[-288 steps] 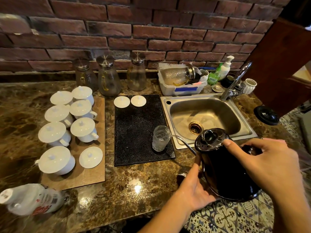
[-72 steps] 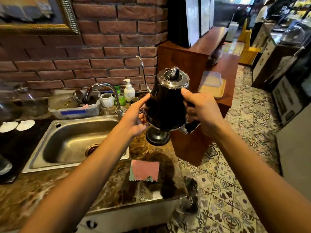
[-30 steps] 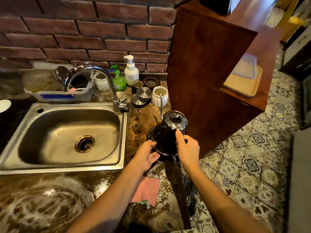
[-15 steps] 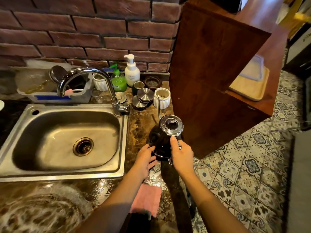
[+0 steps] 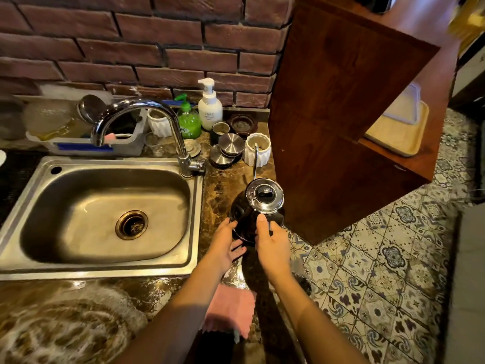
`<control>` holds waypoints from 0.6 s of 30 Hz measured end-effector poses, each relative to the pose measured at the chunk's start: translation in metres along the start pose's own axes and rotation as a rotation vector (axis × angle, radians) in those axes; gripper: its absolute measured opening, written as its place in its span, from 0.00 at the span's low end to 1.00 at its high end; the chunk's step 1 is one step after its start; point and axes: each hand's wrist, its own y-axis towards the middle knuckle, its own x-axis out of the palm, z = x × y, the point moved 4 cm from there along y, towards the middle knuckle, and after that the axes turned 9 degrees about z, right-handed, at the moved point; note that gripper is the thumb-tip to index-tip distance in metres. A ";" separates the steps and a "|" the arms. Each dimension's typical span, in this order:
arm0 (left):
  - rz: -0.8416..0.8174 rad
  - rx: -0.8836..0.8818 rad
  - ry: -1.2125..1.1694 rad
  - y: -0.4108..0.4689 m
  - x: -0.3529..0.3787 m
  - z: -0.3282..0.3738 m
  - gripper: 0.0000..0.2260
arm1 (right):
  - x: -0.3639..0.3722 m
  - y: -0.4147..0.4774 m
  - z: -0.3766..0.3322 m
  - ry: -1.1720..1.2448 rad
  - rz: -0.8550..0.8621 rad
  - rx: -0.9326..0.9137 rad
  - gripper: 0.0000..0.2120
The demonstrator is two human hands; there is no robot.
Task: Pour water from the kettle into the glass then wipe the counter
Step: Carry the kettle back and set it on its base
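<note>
Kettle stands upright on the counter, spout pointing toward the wall.

Sink: stainless steel basin, left of frame.
Soap: white pump bottle beside green bottle, upper centre.

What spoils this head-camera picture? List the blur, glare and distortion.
Head view: motion blur smears the counter at lower left and the pink cloth; glare flares on the faucet and kettle lid; wide-angle bending tilts the wooden cabinet and curves the brick wall; both hands look sharp.
</note>
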 end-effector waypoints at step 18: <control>-0.016 0.134 0.116 0.015 -0.013 0.038 0.23 | 0.047 0.029 -0.028 0.061 -0.062 0.045 0.27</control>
